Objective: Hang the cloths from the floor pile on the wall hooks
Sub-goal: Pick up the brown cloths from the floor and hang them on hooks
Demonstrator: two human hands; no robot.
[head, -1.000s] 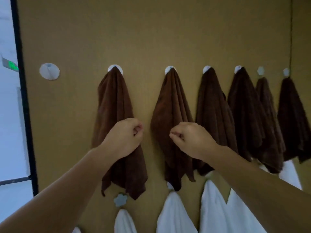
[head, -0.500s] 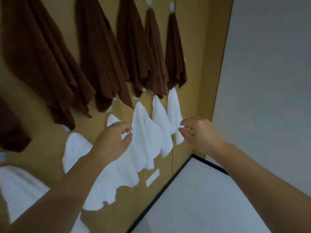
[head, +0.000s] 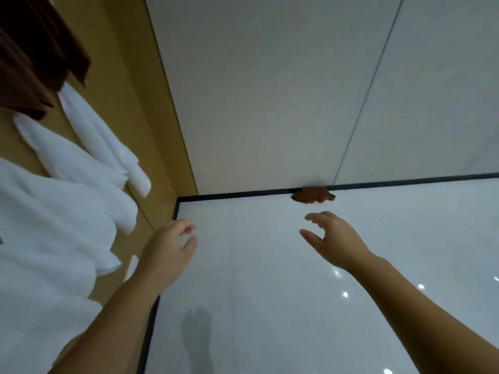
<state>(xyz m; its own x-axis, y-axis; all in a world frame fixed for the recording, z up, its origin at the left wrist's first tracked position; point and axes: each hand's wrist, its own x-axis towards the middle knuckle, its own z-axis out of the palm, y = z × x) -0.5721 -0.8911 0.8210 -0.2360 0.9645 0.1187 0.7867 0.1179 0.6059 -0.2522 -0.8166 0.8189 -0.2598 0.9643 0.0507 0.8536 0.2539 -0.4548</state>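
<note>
A small brown cloth pile [head: 313,194] lies on the glossy white floor against the base of the far grey wall. My right hand [head: 334,238] reaches toward it with fingers spread and loosely bent, holding nothing, a short way in front of the pile. My left hand [head: 170,252] hovers lower left, fingers relaxed and empty. On the tan wall [head: 116,85] at the left hang brown cloths [head: 35,55] and, below them, white cloths [head: 67,184]. No hooks show in this view.
A black strip [head: 243,197] runs along the foot of both walls. The grey wall [head: 270,90] has a vertical seam at the right. The shiny floor [head: 270,292] reflects ceiling lights and my shadow.
My view swung from the hung brown cloths to the right and down to the floor corner. Both hands opened from loose fists, and the right hand stretched toward the brown pile.
</note>
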